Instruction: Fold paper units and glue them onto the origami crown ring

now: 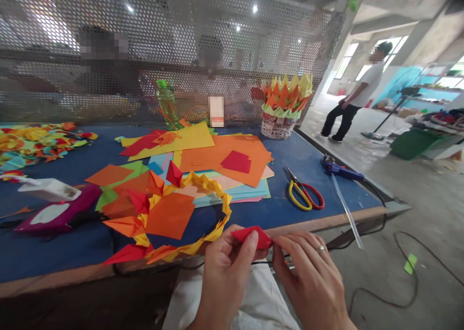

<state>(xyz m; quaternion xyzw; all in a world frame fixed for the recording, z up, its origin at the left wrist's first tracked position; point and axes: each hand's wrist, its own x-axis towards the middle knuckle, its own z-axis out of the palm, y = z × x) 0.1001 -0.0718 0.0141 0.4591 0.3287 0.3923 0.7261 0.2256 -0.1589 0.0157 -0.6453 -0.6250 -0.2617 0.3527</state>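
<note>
Risk: we are pinching red folded paper (252, 236) in mid-air past surface (308, 175) edge; uneven pressure could skew crease or drop piece. Left hand (226, 272) fingers closing on its left end, right hand (311, 277) fingers gripping right end. Yellow paper ring (203, 185) lying just beside, scissors (304, 194) near.

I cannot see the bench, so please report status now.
Left hand and right hand pinch small red folded paper piece. Yellow paper ring lies beside. Nothing blocks.
</note>
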